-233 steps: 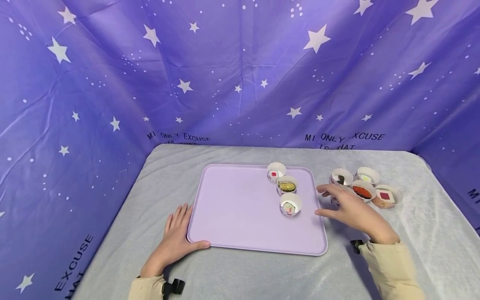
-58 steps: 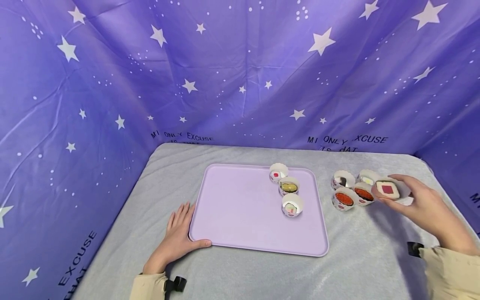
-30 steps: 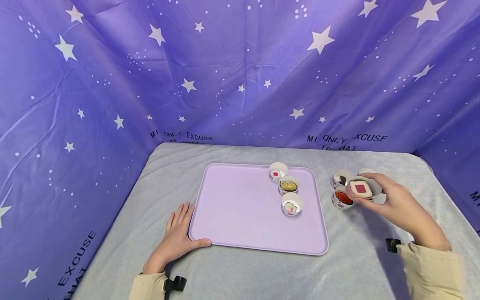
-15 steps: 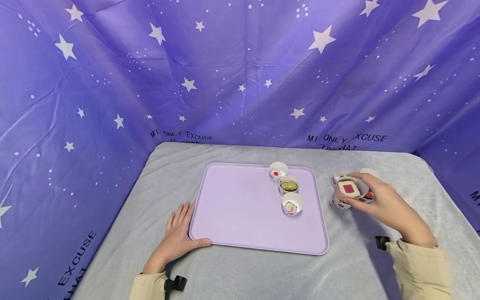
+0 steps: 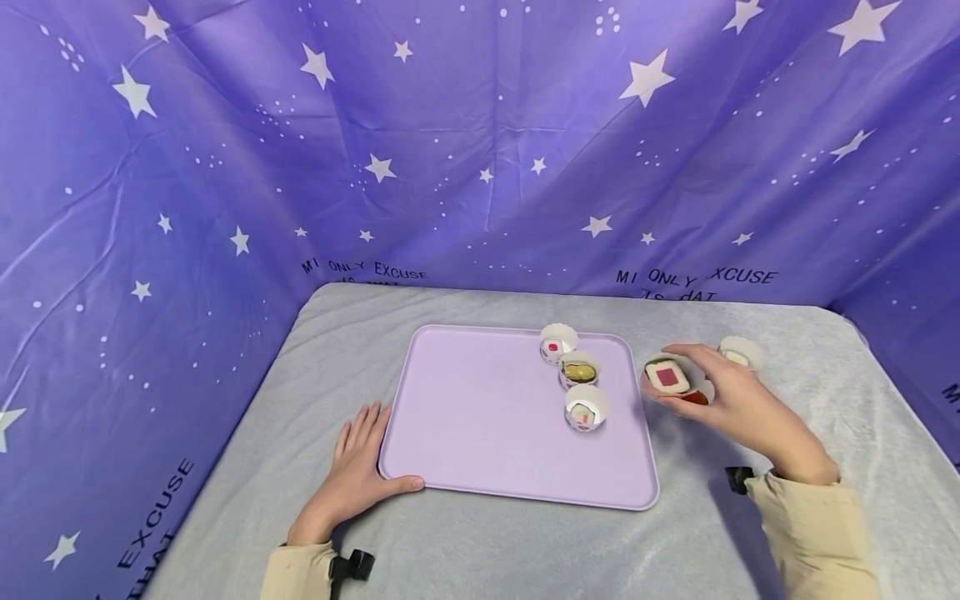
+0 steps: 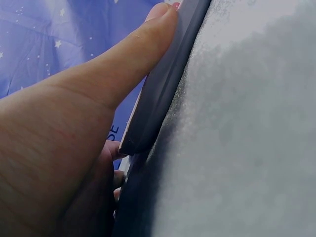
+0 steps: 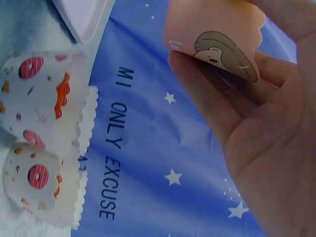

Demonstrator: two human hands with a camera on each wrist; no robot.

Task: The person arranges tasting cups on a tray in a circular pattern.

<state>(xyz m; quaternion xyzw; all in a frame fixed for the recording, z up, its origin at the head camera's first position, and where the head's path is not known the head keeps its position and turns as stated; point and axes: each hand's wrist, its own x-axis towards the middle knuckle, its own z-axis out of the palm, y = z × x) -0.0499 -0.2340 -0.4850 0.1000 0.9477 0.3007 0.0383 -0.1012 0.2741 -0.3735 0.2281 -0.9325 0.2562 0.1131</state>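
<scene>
My right hand [image 5: 750, 408] holds a pink paper cup [image 7: 215, 32] between thumb and fingers, raised close to the tray's right edge. Inside it sits a square sushi piece [image 5: 667, 377], white with a red centre and dark wrap. My left hand [image 5: 352, 467] rests at the near left corner of the lilac tray [image 5: 480, 433], fingers straight along its side and thumb on the front rim. Along the tray's right part stand three paper cups: one with a white-and-red piece [image 5: 552, 347], one with a yellow piece [image 5: 579, 372], one with a pale roll [image 5: 582, 414].
Right of the tray, a white cup [image 5: 742, 352] stands on the grey cloth [image 5: 562, 558]. Donut-printed cups [image 7: 44, 98] with orange-red filling show in the right wrist view; in the head view my right hand mostly covers them. A purple starry curtain [image 5: 480, 125] hangs behind.
My right hand, empty in the oldest frame, has picked the pink cup from the group's right end and carried it left over the other cups toward the tray. My left hand stays put.
</scene>
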